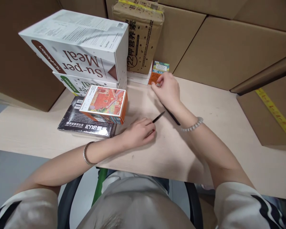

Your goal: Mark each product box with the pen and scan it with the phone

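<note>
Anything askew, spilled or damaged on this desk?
Nothing spilled or damaged. The orange box lies crooked on the black packet, overhanging its right edge, and the top white box sits twisted against the lower white box. A black pen lies loose by the left hand.

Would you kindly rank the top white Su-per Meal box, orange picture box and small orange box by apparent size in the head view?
1. top white Su-per Meal box
2. orange picture box
3. small orange box, farther off, partly behind the right hand

Table (228, 127) lying open rightward, white boxes (80, 54) crowding the left, brown carton (143, 35) and small orange box (158, 72) seemingly blocking the back.
</note>
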A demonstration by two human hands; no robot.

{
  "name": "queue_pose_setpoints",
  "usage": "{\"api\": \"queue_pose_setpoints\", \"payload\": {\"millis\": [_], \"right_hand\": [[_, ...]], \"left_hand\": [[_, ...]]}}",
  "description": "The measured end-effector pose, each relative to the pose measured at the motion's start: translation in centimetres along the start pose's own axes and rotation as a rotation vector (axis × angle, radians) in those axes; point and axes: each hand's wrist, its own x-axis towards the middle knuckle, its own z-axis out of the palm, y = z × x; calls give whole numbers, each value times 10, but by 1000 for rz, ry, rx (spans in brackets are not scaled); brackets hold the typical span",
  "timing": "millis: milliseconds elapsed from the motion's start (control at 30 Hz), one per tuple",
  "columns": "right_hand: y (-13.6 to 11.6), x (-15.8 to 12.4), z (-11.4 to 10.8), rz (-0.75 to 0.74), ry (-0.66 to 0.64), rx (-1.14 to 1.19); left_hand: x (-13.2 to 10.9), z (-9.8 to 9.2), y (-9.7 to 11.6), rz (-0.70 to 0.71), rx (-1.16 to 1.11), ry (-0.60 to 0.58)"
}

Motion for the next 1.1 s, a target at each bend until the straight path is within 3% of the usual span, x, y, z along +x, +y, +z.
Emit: {"api": "queue_pose_setpoints", "payload": {"millis": [100,167,400,767,933,1033,1100], "right_hand": [[43,30,13,-73,-27,-178],[58,42,23,-102,-78,-199],[49,57,53,118,9,-182],[64,88,77,200,75,-260],[82,97,73,256,124,-181],[87,89,56,210,159,-150],[84,69,37,121,167,-120]], "left_hand": [[1,3,-2,-153,-137,66],[1,3,-2,-228,-224,99],[2,-1,1,-347,-339,192],[0,-1,1,-349,-321,240],[-2,1,0,-337,-337,290],[-4,1,-1,-365,-385,344],[-4,3,-2,-409,-444,373]]}}
